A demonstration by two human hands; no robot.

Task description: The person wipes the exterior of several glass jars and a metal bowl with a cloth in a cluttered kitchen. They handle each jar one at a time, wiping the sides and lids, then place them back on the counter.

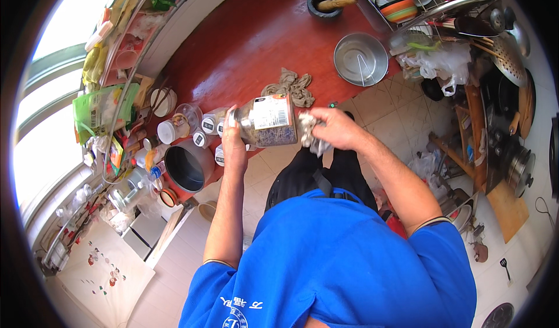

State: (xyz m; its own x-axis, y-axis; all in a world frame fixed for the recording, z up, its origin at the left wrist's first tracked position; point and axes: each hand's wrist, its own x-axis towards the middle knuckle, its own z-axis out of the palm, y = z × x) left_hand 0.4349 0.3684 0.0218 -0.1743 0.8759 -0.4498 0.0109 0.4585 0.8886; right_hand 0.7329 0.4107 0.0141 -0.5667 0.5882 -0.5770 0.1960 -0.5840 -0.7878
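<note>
My left hand grips a large jar by its neck end. The jar lies sideways in the air, with a printed label on its wall and dark grainy contents inside. My right hand pinches a crumpled grey-white cloth close by the jar's base; whether the cloth touches the base is hard to tell. A second crumpled cloth, greyish brown, lies on the red tabletop just beyond the jar.
A steel pot stands near the table's right edge, below a stone mortar with a wooden pestle. Several labelled jars and a dark-lined pot crowd the left. A dish rack holds bowls at upper right.
</note>
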